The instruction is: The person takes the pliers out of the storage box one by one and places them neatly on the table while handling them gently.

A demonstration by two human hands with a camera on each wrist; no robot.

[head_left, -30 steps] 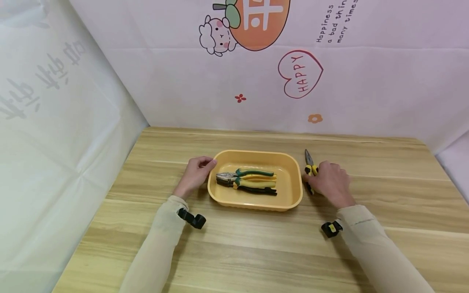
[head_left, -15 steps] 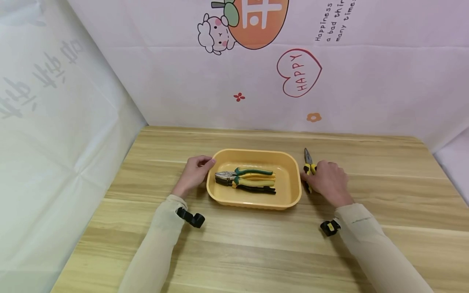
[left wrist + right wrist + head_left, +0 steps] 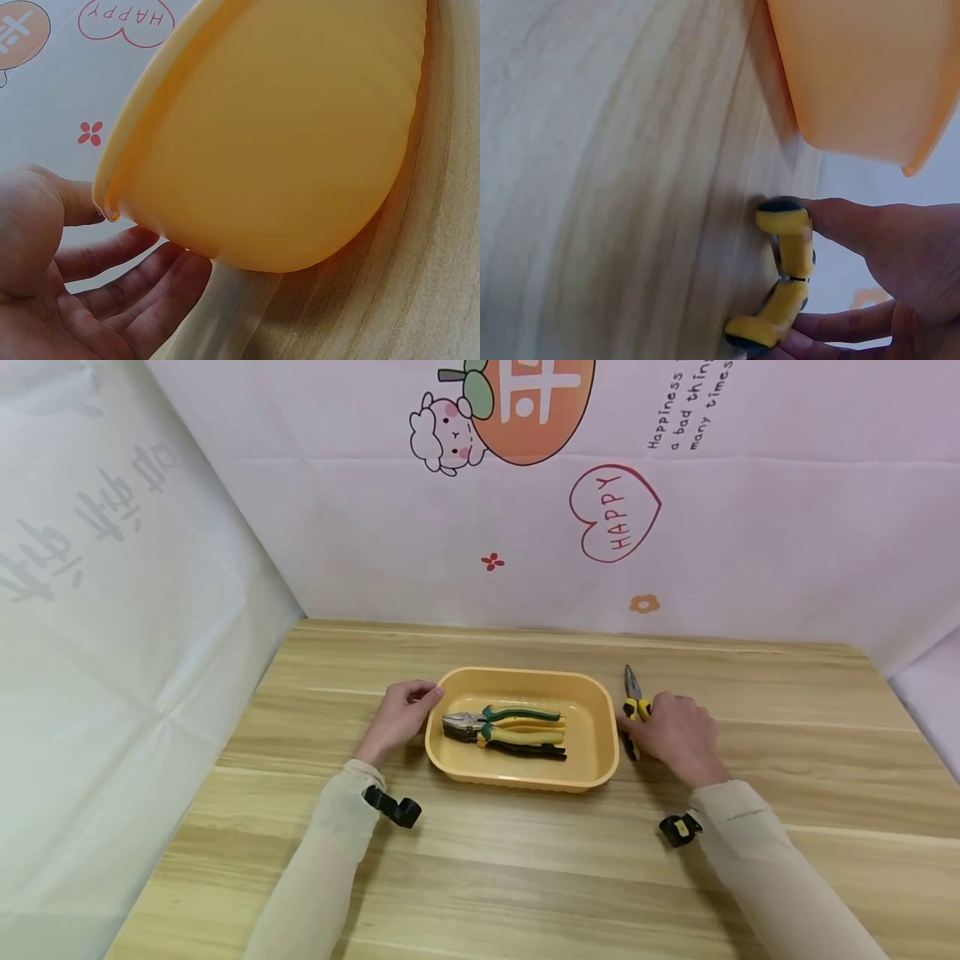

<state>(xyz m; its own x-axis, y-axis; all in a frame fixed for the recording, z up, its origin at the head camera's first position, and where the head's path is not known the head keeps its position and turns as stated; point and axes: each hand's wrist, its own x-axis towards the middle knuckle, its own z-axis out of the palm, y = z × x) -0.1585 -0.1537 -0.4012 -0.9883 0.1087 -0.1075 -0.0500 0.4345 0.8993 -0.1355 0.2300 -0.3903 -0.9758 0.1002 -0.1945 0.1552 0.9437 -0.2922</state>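
Note:
My left hand (image 3: 397, 720) holds the left end of a yellow plastic basin (image 3: 588, 747), thumb at the rim and fingers against the outer wall in the left wrist view. Inside the basin lie combination pliers (image 3: 463, 720) with green-and-yellow handles, alongside a dark-headed pair of pliers (image 3: 459, 734) with black on its handles. To the right of the basin, my right hand (image 3: 681, 735) grips needle-nose pliers (image 3: 632, 683) by their yellow-and-black handles. Their nose points toward the back wall. The right wrist view shows the handles (image 3: 795, 247) between thumb and fingers, close to the wood.
Everything rests on a wood-grain table (image 3: 480, 868). Behind it hangs a white printed sheet (image 3: 375, 552), and another white sheet (image 3: 150, 652) closes off the left side. A small black wrist camera (image 3: 678, 829) sits at the right cuff, another black camera (image 3: 393, 807) at the left.
Both hands keep their places on the basin and the needle-nose pliers. The head view shifts only slightly.

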